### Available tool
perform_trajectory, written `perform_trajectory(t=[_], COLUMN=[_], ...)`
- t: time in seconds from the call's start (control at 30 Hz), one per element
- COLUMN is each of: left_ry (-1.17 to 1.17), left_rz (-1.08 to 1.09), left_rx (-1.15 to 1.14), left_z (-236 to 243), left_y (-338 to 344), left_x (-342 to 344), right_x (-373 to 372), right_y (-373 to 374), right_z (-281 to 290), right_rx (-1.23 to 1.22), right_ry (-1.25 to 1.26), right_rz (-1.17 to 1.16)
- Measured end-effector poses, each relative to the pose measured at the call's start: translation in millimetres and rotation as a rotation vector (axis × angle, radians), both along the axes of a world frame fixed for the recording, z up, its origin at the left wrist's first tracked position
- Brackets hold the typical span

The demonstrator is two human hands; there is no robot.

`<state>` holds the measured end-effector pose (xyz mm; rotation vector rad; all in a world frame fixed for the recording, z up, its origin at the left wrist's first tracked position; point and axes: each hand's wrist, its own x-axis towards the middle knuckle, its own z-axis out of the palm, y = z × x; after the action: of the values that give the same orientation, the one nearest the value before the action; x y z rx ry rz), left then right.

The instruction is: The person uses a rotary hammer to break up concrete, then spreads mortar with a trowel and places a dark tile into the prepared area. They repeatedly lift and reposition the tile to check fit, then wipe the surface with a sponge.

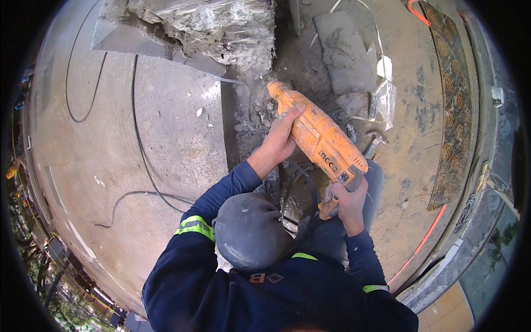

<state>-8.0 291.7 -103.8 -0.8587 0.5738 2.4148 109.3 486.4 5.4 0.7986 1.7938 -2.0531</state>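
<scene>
An orange, dust-covered power drill (318, 141) lies diagonally across the middle of the view, its nose toward a broken grey concrete block (232, 39); I cannot make out a bit in it. My left hand (282, 133) is closed round the drill's body near the front. My right hand (348, 205) grips the rear handle at the lower right. Under the drill and around its nose is a rough channel of rubble (249, 110) and dust. A claw hammer (376, 139) lies just right of the drill, its handle partly hidden.
Black cables (138, 122) run over the concrete slab (188, 138) on the left, whose edge borders the rubble. A grey broken slab (340, 52) and clear plastic (384, 102) lie at upper right. Farther right are a patterned strip (451, 110), an orange line (420, 246) and a curved edge.
</scene>
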Motion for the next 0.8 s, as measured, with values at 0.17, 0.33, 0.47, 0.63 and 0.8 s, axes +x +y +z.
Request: perform_trajectory(t=[0.17, 0.33, 0.47, 0.63, 0.8], left_ry=[-0.02, 0.005, -0.08, -0.031, 0.0], left_rz=[-0.003, -0.024, -0.061, -0.006, -0.005], left_rx=[0.129, 0.139, 0.013, 0.046, 0.039], left_z=[18.2, 20.4, 9.5, -6.8, -15.6], left_y=[-17.0, -16.1, -18.9, -17.3, -15.7], left_x=[-17.3, -23.3, -11.6, -6.5, -2.9], right_x=[-35.0, -51.2, -14.6, -9.1, -6.7], right_y=[-14.4, -10.3, -33.0, -16.0, -15.6], right_z=[41.8, 44.6, 22.8, 1.5, -9.8], right_rx=[0.076, 0.113, 0.025, 0.019, -0.011], right_ry=[-0.009, -0.036, 0.008, 0.0, 0.0], right_rz=[0.143, 0.13, 0.013, 0.043, -0.003])
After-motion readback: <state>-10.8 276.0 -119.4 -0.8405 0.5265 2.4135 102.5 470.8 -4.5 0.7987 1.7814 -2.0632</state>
